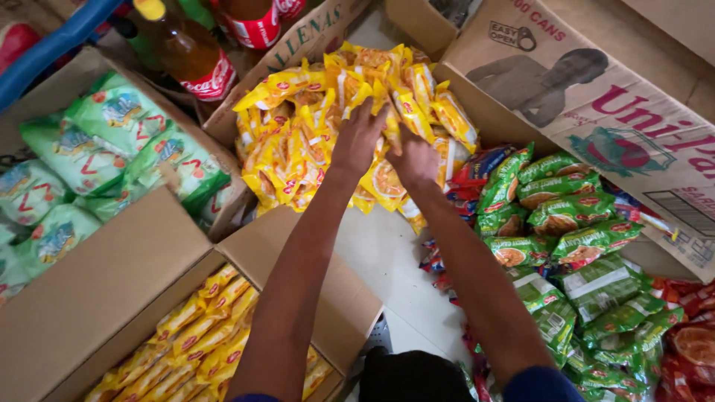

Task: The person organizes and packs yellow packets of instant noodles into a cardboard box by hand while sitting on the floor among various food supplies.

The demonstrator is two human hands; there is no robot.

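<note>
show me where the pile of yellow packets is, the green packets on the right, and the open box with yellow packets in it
pile of yellow packets (pixel 298 141), head view: on a packet left of the hands.
green packets (pixel 573 223), head view: on a packet mid-heap.
open cardboard box (pixel 97 290), head view: on its bare left flap.

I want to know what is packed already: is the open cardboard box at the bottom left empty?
No, the open brown cardboard box holds rows of yellow plastic noodle packets standing side by side.
</note>
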